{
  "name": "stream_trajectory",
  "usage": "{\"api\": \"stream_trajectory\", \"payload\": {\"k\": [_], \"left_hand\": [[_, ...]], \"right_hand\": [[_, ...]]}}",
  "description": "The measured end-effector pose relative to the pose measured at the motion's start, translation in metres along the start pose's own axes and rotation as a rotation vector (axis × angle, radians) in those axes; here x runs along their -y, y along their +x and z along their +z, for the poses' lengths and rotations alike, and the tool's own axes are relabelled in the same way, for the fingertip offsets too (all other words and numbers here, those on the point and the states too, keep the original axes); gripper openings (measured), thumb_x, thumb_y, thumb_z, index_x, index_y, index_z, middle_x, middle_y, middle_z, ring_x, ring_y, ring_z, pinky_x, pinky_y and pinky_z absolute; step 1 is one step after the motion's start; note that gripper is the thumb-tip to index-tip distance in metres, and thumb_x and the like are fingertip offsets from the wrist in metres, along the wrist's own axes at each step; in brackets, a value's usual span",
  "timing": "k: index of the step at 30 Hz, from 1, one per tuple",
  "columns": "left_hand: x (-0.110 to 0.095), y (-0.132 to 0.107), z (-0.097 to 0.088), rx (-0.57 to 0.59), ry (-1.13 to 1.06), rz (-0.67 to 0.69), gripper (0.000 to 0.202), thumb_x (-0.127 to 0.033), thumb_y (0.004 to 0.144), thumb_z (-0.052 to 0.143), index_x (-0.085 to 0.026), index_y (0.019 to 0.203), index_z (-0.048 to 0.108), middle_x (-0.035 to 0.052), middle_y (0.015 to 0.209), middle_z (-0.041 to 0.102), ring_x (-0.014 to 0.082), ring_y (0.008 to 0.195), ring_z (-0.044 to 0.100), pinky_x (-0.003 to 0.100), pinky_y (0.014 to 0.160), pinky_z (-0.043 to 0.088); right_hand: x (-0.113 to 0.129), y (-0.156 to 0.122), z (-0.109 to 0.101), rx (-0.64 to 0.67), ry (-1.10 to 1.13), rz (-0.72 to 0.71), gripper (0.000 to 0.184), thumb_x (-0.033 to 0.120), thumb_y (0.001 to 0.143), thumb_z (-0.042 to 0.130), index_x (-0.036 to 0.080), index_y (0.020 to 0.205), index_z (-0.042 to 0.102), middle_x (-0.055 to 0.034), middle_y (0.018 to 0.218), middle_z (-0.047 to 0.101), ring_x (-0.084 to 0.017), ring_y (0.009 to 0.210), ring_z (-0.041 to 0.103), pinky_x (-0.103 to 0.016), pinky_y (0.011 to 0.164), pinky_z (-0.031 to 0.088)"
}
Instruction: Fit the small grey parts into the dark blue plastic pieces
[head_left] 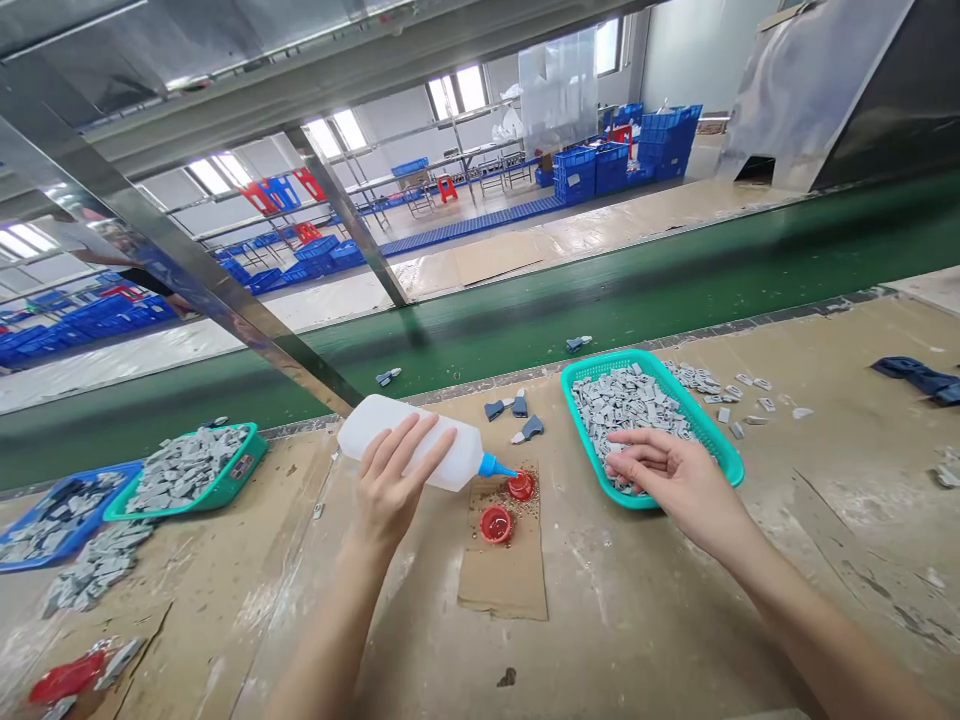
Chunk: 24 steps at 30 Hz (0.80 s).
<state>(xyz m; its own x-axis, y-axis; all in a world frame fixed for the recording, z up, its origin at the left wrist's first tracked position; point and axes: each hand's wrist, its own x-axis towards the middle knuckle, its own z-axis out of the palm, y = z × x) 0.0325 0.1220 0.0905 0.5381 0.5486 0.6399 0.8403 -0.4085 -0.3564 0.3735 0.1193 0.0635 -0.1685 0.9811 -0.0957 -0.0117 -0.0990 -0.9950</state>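
My left hand (397,480) is closed around a white squeeze bottle (409,440) with a blue nozzle. The bottle is tilted, and its tip meets a small red cup (521,486). A second red cup (496,524), with a wet-looking inside, stands just in front on a piece of cardboard (504,585). My right hand (667,475) hovers over the near edge of a teal basket (731,462) full of small grey plastic parts (626,405). Its thumb and fingertips are curled near each other; whether a part is between them I cannot make out.
A green conveyor belt (495,315) runs behind the work surface. Several dark blue and grey pieces (531,428) lie near the cups. Leftward stand another teal basket (240,480) and a blue tray (71,540) of parts. A slanted metal post (247,330) rises at left.
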Motion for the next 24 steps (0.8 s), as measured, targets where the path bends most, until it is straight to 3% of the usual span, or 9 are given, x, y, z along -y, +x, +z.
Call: {"api": "stream_trajectory", "payload": {"k": [4, 10, 24], "left_hand": [[0.002, 0.005, -0.002, 0.032, 0.015, 0.022, 0.052, -0.006, 0.086, 0.045, -0.035, 0.129, 0.051, 0.0010, 0.131, 0.054, 0.0217, 0.121, 0.050, 0.038, 0.102, 0.034], [0.005, 0.010, -0.007, 0.079, -0.004, 0.014, 0.051, -0.009, 0.088, 0.044, -0.036, 0.131, 0.048, 0.0010, 0.135, 0.051, 0.0223, 0.124, 0.047, 0.038, 0.103, 0.032], [0.007, 0.016, -0.009, 0.048, 0.062, 0.078, 0.053, -0.003, 0.082, 0.052, -0.030, 0.127, 0.054, 0.0041, 0.130, 0.056, 0.0222, 0.120, 0.051, 0.038, 0.103, 0.034]], "right_hand": [[0.000, 0.000, 0.000, 0.013, -0.027, -0.013, 0.035, 0.046, 0.079, 0.066, 0.018, 0.100, 0.063, -0.0075, 0.082, 0.068, -0.024, 0.080, 0.065, -0.037, 0.074, 0.054], [0.000, -0.003, 0.006, 0.033, -0.053, -0.008, 0.037, 0.043, 0.080, 0.065, 0.019, 0.108, 0.063, -0.0055, 0.084, 0.067, -0.023, 0.083, 0.064, -0.036, 0.077, 0.053], [-0.003, -0.004, 0.010, -0.002, -0.054, 0.006, 0.035, 0.045, 0.076, 0.069, 0.017, 0.097, 0.067, -0.0079, 0.084, 0.069, -0.022, 0.079, 0.065, -0.034, 0.073, 0.054]]}}
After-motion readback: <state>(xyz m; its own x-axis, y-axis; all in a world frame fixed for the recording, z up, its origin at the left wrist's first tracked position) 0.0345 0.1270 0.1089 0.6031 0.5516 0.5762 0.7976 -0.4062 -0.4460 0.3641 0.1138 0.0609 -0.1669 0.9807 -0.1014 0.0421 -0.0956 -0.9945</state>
